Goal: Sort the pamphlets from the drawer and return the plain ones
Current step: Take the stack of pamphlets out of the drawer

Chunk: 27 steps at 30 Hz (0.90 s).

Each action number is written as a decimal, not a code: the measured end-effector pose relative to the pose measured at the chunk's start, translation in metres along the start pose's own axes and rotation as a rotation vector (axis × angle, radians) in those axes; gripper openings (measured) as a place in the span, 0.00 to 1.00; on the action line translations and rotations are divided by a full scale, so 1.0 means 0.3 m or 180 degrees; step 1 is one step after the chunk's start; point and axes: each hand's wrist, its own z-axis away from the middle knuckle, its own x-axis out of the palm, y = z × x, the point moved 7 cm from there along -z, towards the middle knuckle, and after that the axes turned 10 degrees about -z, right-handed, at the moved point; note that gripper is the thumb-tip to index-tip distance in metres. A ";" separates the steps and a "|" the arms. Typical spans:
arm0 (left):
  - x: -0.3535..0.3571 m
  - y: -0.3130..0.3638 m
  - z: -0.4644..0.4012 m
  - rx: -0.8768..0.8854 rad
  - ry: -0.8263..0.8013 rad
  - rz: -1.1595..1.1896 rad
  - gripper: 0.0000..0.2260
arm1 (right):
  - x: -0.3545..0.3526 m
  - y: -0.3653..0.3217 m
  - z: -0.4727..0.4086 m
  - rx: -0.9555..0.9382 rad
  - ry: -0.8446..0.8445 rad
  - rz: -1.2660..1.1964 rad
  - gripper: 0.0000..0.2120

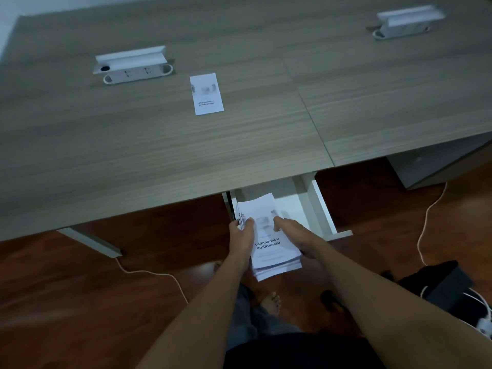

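— Where's the pamphlet stack [269, 241]?
— Clamped between both hands, above the open drawer [300, 206]: left hand [241, 237] gripping its left edge, right hand [295, 237] its right.
— Any others?
— One printed pamphlet [206, 94] lies on the desk [133, 145], well beyond the hands.

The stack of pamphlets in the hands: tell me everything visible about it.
The stack of pamphlets is a sheaf of narrow white paper leaflets, slightly fanned at its near end. The top one is printed: blurred pictures above bold dark lettering. It is held lengthwise over the open drawer, tilted, far end toward the desk. The left hand pinches its left edge; the right hand has its grip on the right side.
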 end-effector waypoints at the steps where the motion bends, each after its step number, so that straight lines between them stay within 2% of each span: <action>1: -0.006 0.002 0.006 -0.0005 0.0037 0.0100 0.18 | 0.003 -0.006 0.001 -0.0037 0.0068 0.0001 0.15; 5: -0.042 0.047 0.038 0.0171 0.0095 0.0420 0.17 | 0.031 -0.046 0.016 -0.0309 0.0215 -0.0080 0.17; 13: -0.063 0.242 0.030 0.0500 -0.0281 0.0846 0.19 | 0.059 -0.238 0.051 -0.1035 0.0284 -0.0186 0.12; 14: -0.055 0.269 0.027 0.0482 -0.0480 0.1025 0.22 | 0.064 -0.271 0.054 -0.1138 0.0256 -0.0155 0.10; 16: -0.042 0.327 0.031 0.0292 -0.0895 0.1384 0.32 | 0.067 -0.355 0.065 -0.1343 0.0313 -0.0119 0.08; 18: -0.050 0.385 0.033 0.0155 -0.1079 0.1549 0.38 | 0.066 -0.441 0.076 -0.1519 0.0385 -0.0100 0.06; 22: -0.076 0.514 0.026 0.0373 -0.1422 0.1557 0.35 | 0.078 -0.577 0.087 -0.1725 0.0385 -0.0163 0.06; 27: -0.119 0.643 0.006 0.0618 -0.1520 0.1432 0.34 | 0.104 -0.682 0.087 -0.1942 0.0307 -0.0242 0.06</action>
